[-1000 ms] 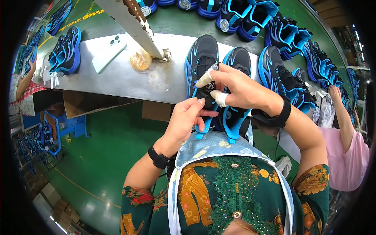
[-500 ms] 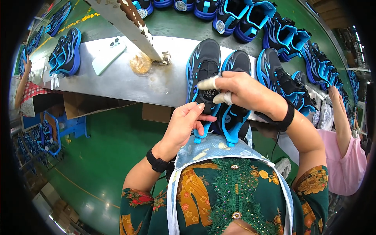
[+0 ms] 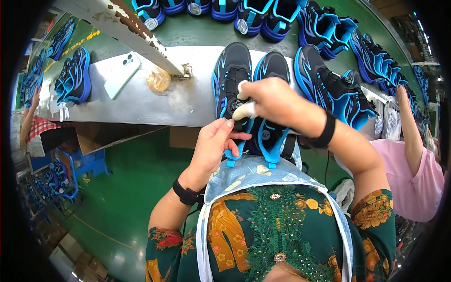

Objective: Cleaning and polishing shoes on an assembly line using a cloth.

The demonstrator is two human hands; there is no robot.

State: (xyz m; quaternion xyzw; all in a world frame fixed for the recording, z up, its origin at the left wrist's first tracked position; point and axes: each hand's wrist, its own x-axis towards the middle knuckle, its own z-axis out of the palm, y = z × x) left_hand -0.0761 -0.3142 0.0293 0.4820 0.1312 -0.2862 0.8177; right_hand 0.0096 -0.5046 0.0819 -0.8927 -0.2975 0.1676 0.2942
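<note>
A pair of black and blue sneakers stands before me, toes pointing away: a left sneaker [image 3: 233, 63] and a right sneaker [image 3: 272, 66] beside it. My left hand [image 3: 213, 141] pinches the tongue of the left sneaker between thumb and forefinger, other fingers loosely curled. On that shoe's upper sits a round lacing dial [image 3: 237, 105]. My right hand [image 3: 275, 103], with pale finger covers on thumb and forefinger, closes around the dial from the right. Part of the dial and the right sneaker's middle are hidden behind this hand.
A metal bench [image 3: 188, 110] carries a pale green phone [image 3: 122, 75], a roll of tape [image 3: 158, 81] and a peeling post [image 3: 145, 42]. More sneakers [image 3: 324, 84] stand to the right and along the far green belt. Co-workers' arms [image 3: 407, 127] show at both sides.
My right thumb and forefinger have come down onto the dial, and the wrist has turned. My left hand keeps its pinch on the tongue. The whole view has shifted slightly.
</note>
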